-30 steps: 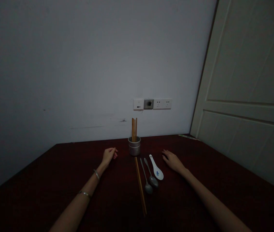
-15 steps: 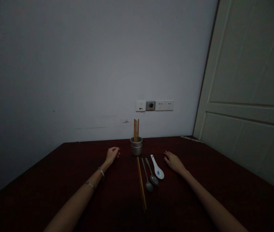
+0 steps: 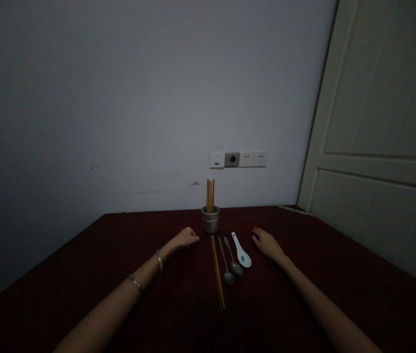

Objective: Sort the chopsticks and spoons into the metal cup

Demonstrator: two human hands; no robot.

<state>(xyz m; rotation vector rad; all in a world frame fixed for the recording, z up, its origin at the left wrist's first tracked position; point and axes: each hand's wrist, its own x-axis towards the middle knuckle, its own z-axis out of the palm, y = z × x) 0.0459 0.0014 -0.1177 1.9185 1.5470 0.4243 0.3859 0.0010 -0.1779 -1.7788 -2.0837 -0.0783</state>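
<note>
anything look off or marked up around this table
Two things: the wall has dark scuff marks just above and left of the metal cup, like scrapes or dirt. A thin strip lies by the table's far right corner, seemingly stray; I can't tell what it is.

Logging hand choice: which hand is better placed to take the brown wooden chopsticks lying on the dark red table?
Left, probably: the left hand is nearer the brown wooden chopsticks, while the white ceramic spoon and two grey metal spoons lie between them and the right hand.

The pale wall (image 3: 178, 98) bears sockets (image 3: 253, 159) beside a panelled door (image 3: 384, 113).
</note>
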